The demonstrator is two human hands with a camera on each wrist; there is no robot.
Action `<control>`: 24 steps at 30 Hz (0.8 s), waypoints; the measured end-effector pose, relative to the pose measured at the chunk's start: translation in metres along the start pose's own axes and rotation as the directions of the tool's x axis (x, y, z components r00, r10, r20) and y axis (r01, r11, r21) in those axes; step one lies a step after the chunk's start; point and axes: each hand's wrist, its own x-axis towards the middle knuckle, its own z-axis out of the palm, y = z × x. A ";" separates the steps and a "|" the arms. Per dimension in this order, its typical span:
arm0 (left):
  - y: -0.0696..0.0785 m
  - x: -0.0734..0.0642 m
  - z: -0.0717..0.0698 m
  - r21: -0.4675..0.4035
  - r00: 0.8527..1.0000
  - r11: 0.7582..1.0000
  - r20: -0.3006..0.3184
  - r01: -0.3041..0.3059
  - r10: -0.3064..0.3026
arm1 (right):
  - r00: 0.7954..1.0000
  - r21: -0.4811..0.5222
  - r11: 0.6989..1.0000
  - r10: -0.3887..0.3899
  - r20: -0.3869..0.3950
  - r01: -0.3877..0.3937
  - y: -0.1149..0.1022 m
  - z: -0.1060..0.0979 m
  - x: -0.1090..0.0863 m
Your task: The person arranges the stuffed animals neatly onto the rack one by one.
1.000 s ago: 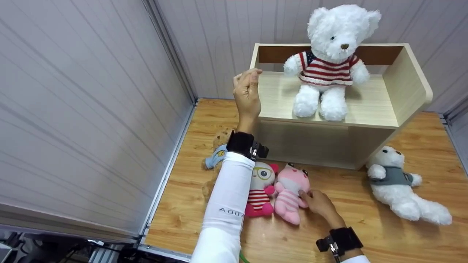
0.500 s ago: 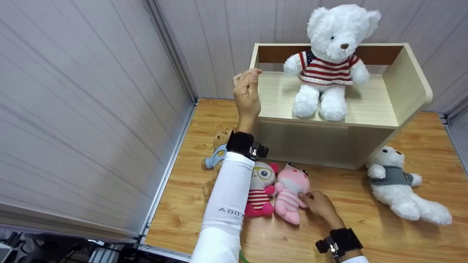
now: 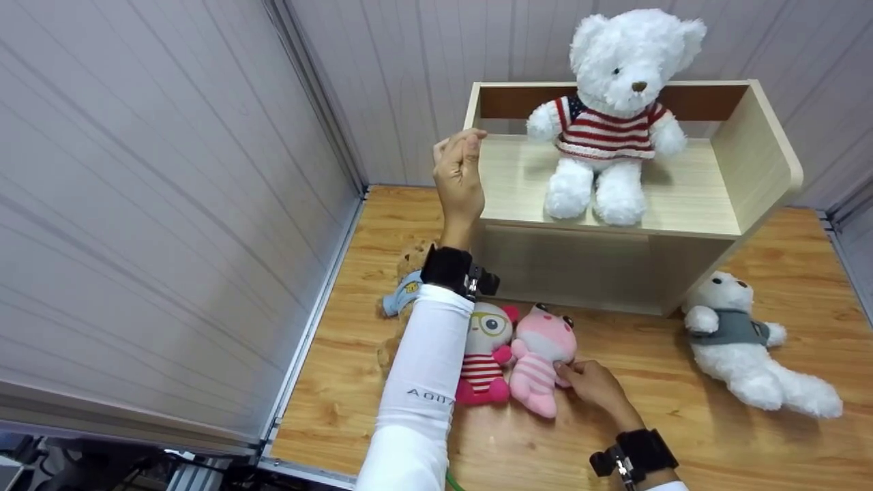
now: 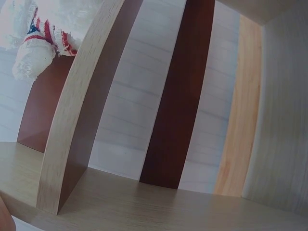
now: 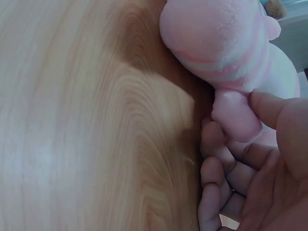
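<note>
"Stillness, nearly. What's different, going by the head camera?"

"Very little. The right hand has eased a shade toward the near edge of the wooden surface, but the pink plush toy hasn't come along. It lies on its back off the bottom front edge of the shelf, right up against the magenta plush toy."

"And the left hand?"

"Raised at the shelf's left side, same as a second ago, fingers and thumb drawn together. Whether they grip that side's edge, I can't tell. The white bear hasn't budged either; it sits on the upper board, feet by the front edge."

"Does the left wrist camera settle it?"

"No. I get pale boards, a dark brown slat, the bear's arm at the top left corner, and only a sliver of hand in the bottom left."

"Right wrist, then?"

"Clearer. Thumb and forefinger pinch the toy's stubby pink arm, with the other fingers curled in beside it, low over the wood."

"So what does it mean?"

"I'd call it a lull. The toy is held yet seems to rest its weight on the wood, so the work has hardly advanced."
</note>
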 end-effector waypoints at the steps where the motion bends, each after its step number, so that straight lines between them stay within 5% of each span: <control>1: 0.000 0.000 0.000 -0.004 1.000 1.000 -0.002 -0.003 0.003 | 1.000 0.000 1.000 0.000 0.006 0.000 -0.001 0.000 0.000; 24: 0.002 0.001 0.000 -0.005 0.999 0.999 -0.015 -0.039 0.039 | 1.000 0.036 0.999 -0.004 0.025 0.003 0.001 0.004 -0.004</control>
